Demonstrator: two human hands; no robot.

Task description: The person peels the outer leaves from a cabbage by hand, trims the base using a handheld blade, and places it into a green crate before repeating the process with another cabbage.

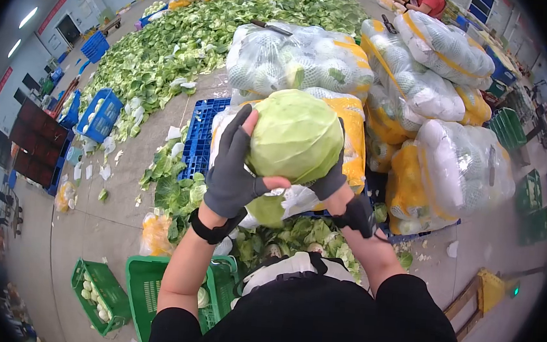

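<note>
Round pale-green cabbage [297, 136] raised in front of person's body, between two gloved hands. Left hand in dark-grey glove with bare fingertips [232, 161] clamped on cabbage's left side, thumb under it. Right hand in dark-grey glove [329, 178] supporting lower right side, partly hidden behind cabbage. Behind and below: clear plastic sacks of net-wrapped cabbages [298, 60] with yellow bands, blue plastic pallet [203, 130]. Green plastic crate [145, 289] near person's left elbow. Loose green leaves [161, 49] heaped on grey floor [99, 221].
</note>
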